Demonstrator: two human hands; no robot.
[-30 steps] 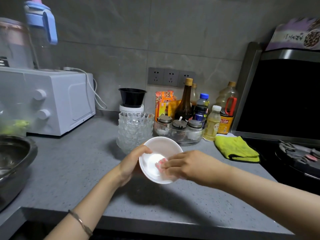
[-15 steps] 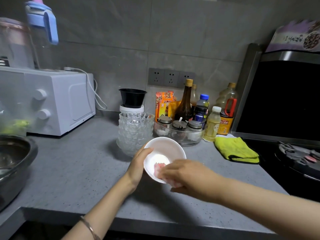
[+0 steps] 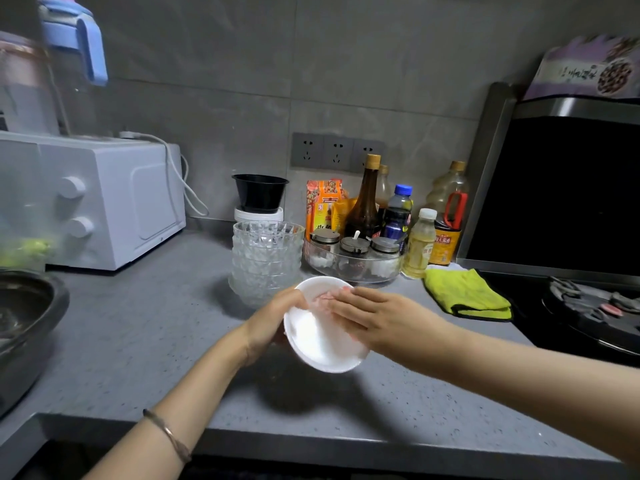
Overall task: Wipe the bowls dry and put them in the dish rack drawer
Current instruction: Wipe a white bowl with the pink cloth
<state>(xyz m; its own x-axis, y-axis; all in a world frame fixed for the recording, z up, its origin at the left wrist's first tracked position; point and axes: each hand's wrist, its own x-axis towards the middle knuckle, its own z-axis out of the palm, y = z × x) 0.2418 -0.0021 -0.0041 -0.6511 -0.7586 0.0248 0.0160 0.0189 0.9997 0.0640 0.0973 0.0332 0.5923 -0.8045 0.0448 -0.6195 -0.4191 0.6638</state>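
White bowl [image 3: 318, 344] held tilted in the air, just above the front of the desk [image 3: 138, 341], its mouth turned up towards the person. Left hand [image 3: 273, 320] grips it at the near-left rim, thumb hooked over the edge. Right hand [image 3: 377, 317] lies flat inside, fingers [image 3: 346, 299] straight, pressing a pink cloth [image 3: 323, 298] against the upper wall.

Step in hand looks like wiping the inside. Next, I judge: finish the wall and the outside, then carry the bowl to the dish rack drawer.

Stack of glass bowls [image 3: 266, 261] stands just behind, presumably waiting their turn.

The drawer is nowhere in view. The cloth is mostly hidden under the fingers and blurred. The bowl's underside can't be seen, nor whether it is wet.
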